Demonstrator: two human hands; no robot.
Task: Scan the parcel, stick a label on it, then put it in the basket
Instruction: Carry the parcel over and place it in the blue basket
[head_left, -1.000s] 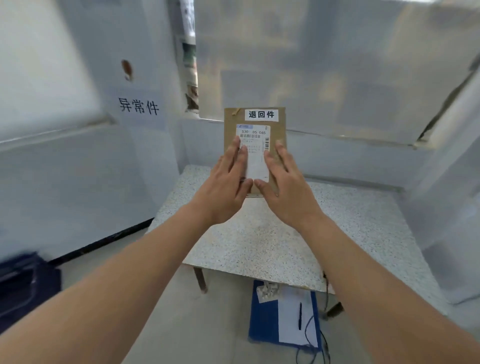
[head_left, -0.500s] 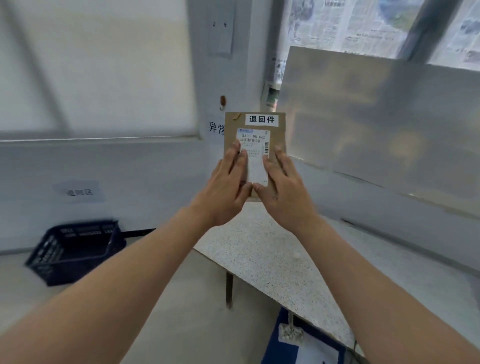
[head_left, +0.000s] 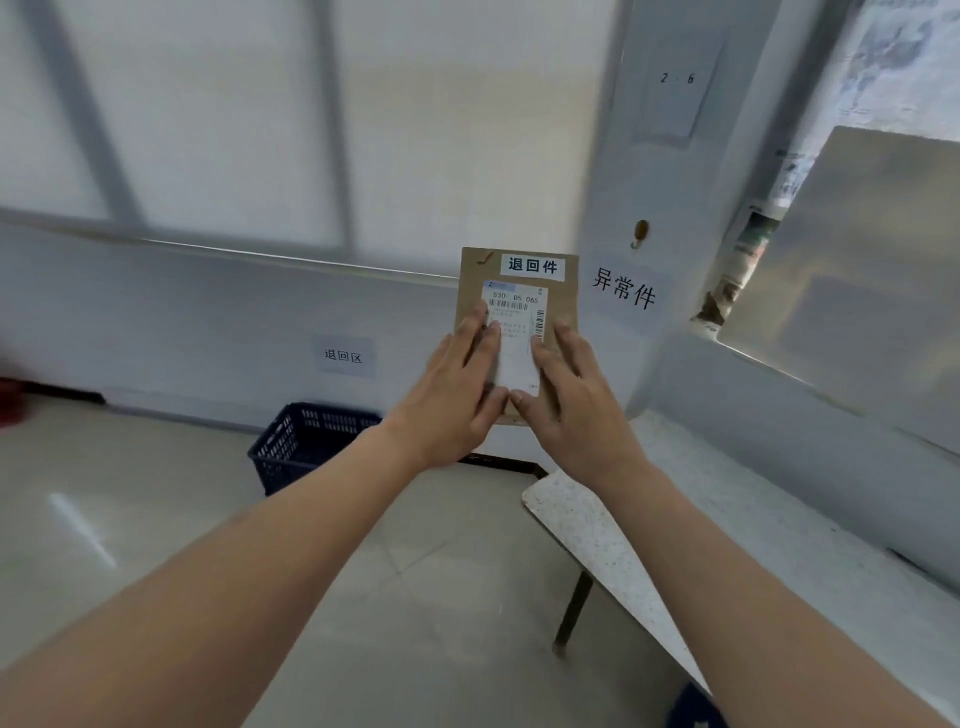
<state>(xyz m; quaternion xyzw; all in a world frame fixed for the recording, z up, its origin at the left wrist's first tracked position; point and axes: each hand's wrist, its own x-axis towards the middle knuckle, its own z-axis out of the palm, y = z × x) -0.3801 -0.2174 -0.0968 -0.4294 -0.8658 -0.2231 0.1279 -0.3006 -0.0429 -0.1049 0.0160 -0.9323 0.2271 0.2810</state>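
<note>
1. Two hands, left (head_left: 457, 395) and right (head_left: 576, 400), hold the parcel (head_left: 519, 291) upright between them, fingers flat on its face.
2. Labels already sit on the parcel, so sticking looks done; the drop is left. The basket (head_left: 306, 447) stands on the floor, below and left of the left hand.
3. Thumbs and the parcel's back are hidden; the basket's inside is unclear.

A speckled white stone-look tabletop (head_left: 597, 525) on a dark metal leg (head_left: 574, 608) sat at 4 o'clock. A white paper wall sign with black characters (head_left: 623, 288) hung at 1 o'clock, a small brown wall hook (head_left: 640, 231) just above it. A smaller pale wall sign (head_left: 343, 356) was at 9 o'clock. Frosted window panes (head_left: 234, 114) filled 11 o'clock. Glossy beige floor tiles (head_left: 130, 519) lay at 8 o'clock.
</note>
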